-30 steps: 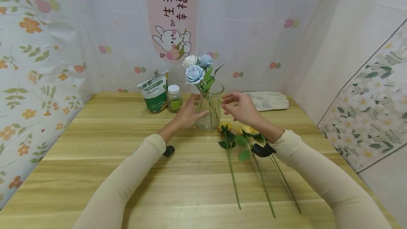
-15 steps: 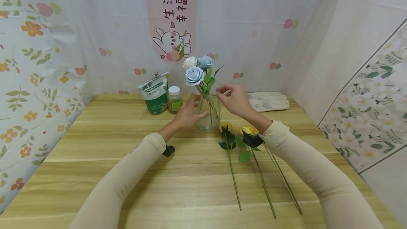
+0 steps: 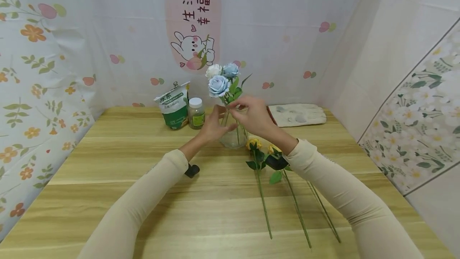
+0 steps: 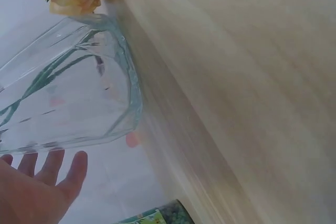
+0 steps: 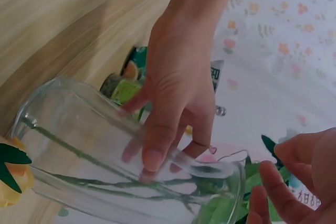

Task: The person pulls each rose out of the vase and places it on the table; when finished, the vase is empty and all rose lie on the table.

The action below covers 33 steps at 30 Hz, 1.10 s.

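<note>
A clear glass vase (image 3: 233,141) stands upright on the table with two light blue roses (image 3: 219,86) and a white rose (image 3: 214,70) in it. My left hand (image 3: 212,127) holds its left side, with the thumb (image 5: 154,153) in front and fingers behind, showing through the glass in the right wrist view. At the vase mouth, my right hand (image 3: 253,115) reaches in beside the green leaves (image 5: 218,208) and stems, its fingers loosely bent and apart in the right wrist view. Yellow roses (image 3: 254,143) with long stems lie on the table below the right forearm.
A green and white pouch (image 3: 175,109) and a white-capped jar (image 3: 196,114) stand left of the vase. Behind the right hand lies a pair of whitish work gloves (image 3: 300,115). A printed curtain (image 3: 287,51) hangs along the table's back edge.
My right hand has moved left, from beyond the vase's right side to across its mouth, near the stems. The left hand and vase stay in place.
</note>
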### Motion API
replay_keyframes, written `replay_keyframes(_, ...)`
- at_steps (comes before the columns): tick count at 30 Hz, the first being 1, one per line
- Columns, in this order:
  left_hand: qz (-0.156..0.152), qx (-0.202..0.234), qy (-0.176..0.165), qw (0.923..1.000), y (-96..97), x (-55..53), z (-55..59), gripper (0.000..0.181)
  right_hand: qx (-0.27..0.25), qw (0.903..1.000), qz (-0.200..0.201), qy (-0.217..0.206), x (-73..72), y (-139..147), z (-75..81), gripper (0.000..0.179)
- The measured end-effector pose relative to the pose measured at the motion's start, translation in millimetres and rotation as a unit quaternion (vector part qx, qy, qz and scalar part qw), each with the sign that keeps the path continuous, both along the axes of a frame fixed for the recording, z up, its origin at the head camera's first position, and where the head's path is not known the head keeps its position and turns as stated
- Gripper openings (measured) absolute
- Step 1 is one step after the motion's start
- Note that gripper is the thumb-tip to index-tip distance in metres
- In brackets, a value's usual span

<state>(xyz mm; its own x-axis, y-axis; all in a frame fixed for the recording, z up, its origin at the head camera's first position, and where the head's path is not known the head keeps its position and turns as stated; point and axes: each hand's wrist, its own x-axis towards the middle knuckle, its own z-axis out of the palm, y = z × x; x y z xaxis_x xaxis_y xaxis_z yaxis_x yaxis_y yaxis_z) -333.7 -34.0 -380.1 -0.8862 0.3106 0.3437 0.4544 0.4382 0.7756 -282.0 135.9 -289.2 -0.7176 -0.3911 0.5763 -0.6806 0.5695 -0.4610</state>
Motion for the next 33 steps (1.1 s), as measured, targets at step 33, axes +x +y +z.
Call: replay_keyframes(33, -0.029, -0.059, 0.07, 0.9954, -5.1, -3.8, 0.0, 0.057, 0.165, 0.9807, -0.083, 0.065, -3.5, -33.3, 2.2, 0.031)
